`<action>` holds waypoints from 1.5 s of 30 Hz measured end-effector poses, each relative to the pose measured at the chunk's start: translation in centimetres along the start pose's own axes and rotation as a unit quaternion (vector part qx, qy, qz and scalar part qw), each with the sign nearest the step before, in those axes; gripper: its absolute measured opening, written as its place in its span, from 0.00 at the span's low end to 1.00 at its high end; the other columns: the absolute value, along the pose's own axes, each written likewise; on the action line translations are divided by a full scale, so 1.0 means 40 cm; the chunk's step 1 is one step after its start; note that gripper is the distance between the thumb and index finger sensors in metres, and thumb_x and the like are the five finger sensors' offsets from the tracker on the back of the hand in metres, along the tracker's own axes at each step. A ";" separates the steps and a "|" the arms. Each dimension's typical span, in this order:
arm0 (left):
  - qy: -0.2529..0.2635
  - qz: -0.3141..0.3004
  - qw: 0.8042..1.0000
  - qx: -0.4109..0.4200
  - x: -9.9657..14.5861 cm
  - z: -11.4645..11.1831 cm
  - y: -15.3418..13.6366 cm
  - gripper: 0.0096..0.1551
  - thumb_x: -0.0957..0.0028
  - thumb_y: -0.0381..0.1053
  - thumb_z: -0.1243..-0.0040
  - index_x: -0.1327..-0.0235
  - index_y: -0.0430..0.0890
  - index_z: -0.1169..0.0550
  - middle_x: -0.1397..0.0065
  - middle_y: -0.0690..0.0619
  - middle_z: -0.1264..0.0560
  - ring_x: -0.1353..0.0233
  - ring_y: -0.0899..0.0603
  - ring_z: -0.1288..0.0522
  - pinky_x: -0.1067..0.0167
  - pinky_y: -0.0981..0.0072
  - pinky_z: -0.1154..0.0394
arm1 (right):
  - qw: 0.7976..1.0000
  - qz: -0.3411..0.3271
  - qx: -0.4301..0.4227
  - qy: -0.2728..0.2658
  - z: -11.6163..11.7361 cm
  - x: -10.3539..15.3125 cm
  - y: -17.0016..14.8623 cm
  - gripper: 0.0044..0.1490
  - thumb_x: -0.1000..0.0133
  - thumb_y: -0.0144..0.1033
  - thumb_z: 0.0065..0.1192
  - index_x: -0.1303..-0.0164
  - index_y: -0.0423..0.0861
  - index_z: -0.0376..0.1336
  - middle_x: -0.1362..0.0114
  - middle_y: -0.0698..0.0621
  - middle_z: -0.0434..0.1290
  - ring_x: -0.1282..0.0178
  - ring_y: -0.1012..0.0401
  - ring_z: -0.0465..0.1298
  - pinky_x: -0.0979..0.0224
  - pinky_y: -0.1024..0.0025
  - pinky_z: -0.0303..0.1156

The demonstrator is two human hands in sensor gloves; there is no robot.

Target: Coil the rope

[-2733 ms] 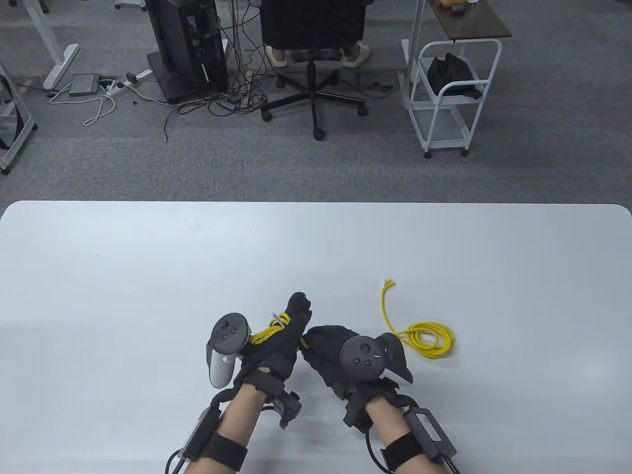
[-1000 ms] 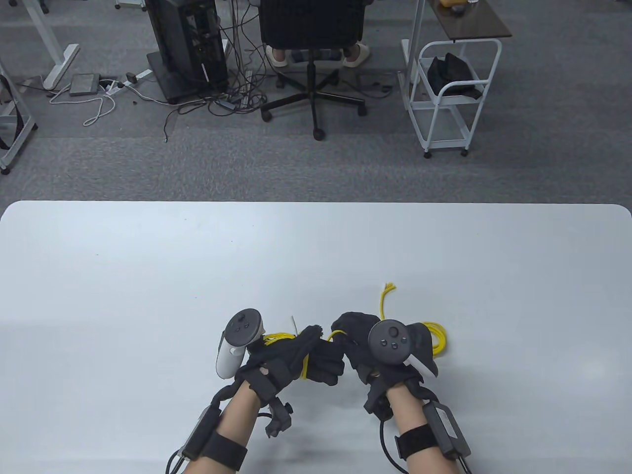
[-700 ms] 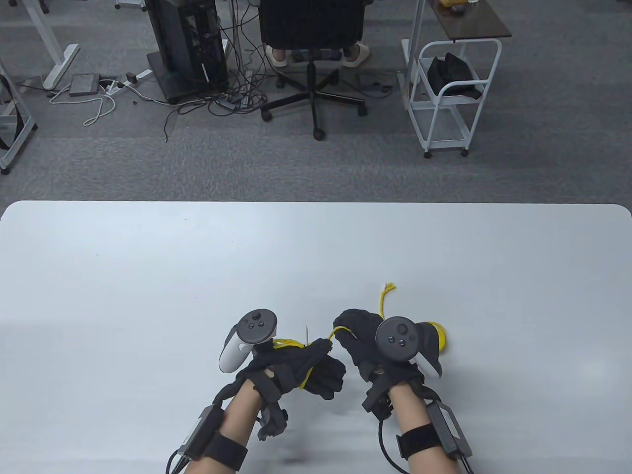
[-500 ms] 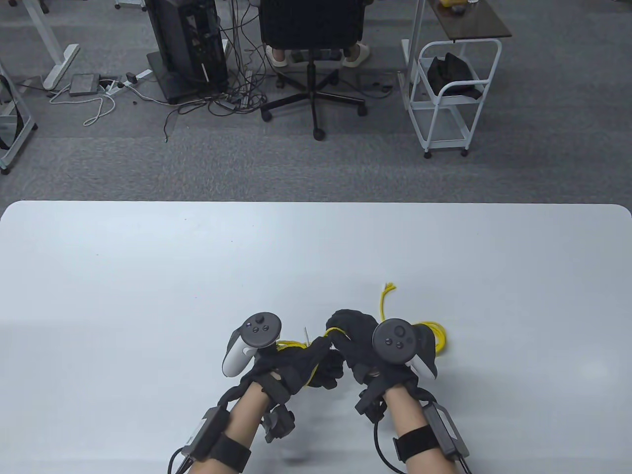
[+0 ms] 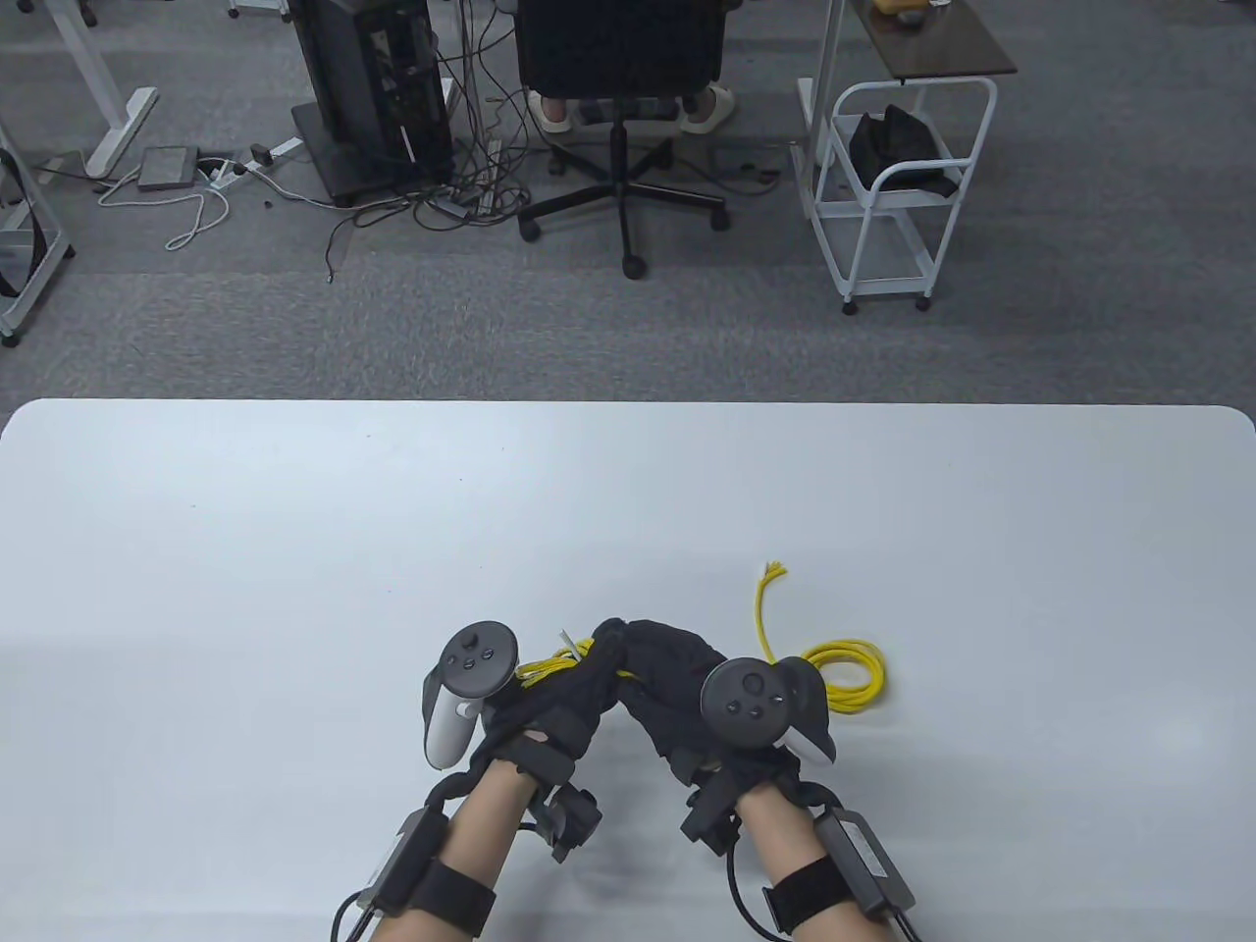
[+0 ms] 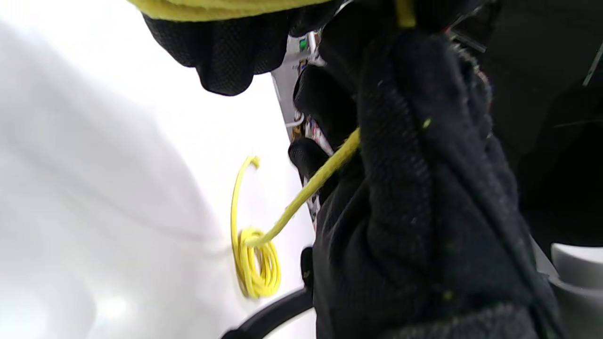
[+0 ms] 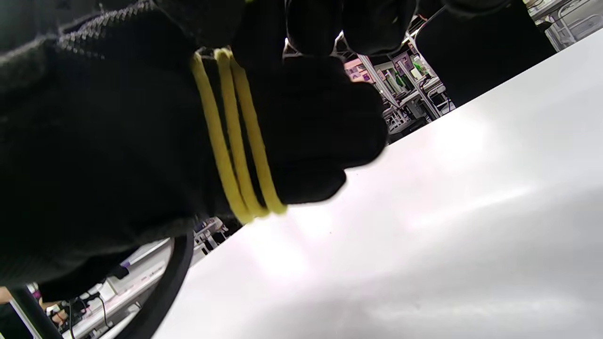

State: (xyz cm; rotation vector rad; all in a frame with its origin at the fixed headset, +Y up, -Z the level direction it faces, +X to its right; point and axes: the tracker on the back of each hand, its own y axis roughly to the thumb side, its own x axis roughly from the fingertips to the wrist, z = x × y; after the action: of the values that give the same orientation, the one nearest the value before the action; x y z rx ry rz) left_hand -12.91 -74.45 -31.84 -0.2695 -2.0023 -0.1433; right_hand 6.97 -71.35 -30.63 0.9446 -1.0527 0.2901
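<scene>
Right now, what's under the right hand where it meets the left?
The right hand covers the left hand's fingertips. Yellow rope wraps are visible around the left hand, and a strand runs down to loose loops on the table. The right hand's grip itself is hidden.

Even, bright overhead light fills the table view, sharp throughout, with soft faint shadows under the forearms on the glossy white table (image 5: 294,549). Both wrist views are blurred and tilted: the tabletop blows out to white glare, and the near black fabric gloves are dark and out of focus.
</scene>
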 end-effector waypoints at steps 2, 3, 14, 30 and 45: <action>0.023 -0.013 1.000 -0.006 0.002 0.001 0.006 0.41 0.33 0.65 0.62 0.14 0.43 0.45 0.14 0.36 0.40 0.21 0.33 0.32 0.26 0.50 0.36 | 1.000 -0.002 0.010 0.005 0.004 0.000 0.001 0.27 0.36 0.42 0.54 0.29 0.44 0.61 0.17 0.38 0.56 0.22 0.35 0.60 0.27 0.27 0.54; 0.037 -0.022 0.999 -0.011 0.004 0.001 0.010 0.40 0.33 0.64 0.61 0.14 0.44 0.45 0.13 0.37 0.41 0.20 0.34 0.33 0.25 0.51 0.37 | 1.000 -0.002 0.019 0.007 0.007 -0.001 0.002 0.27 0.36 0.43 0.54 0.29 0.45 0.62 0.17 0.38 0.57 0.22 0.35 0.60 0.27 0.27 0.54; 0.054 -0.118 0.989 0.074 0.014 0.018 0.027 0.33 0.34 0.61 0.59 0.16 0.55 0.41 0.10 0.47 0.43 0.15 0.40 0.37 0.21 0.56 0.40 | 0.998 0.026 0.033 0.044 0.030 -0.004 -0.015 0.26 0.36 0.43 0.53 0.30 0.46 0.63 0.19 0.38 0.60 0.24 0.35 0.62 0.27 0.28 0.55; -0.023 -0.160 0.972 0.174 0.005 0.010 0.029 0.36 0.36 0.66 0.59 0.31 0.47 0.20 0.34 0.43 0.15 0.42 0.43 0.12 0.41 0.60 0.20 | 0.997 0.061 0.026 0.042 0.009 -0.002 -0.056 0.26 0.36 0.44 0.54 0.31 0.45 0.63 0.19 0.38 0.61 0.24 0.35 0.62 0.27 0.28 0.55; -0.177 -0.093 0.977 0.078 -0.018 -0.021 0.021 0.38 0.35 0.67 0.63 0.39 0.47 0.15 0.41 0.42 0.11 0.46 0.41 0.11 0.43 0.58 0.20 | 0.996 0.086 0.024 -0.009 -0.054 0.012 -0.092 0.25 0.37 0.44 0.58 0.32 0.45 0.63 0.20 0.39 0.61 0.24 0.36 0.63 0.28 0.28 0.55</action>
State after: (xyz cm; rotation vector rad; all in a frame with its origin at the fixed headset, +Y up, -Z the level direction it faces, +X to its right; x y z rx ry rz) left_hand -11.67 -73.93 -32.16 -0.0031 -2.3789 -0.0582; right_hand 10.81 -71.95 -32.51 0.9016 -1.1507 0.4511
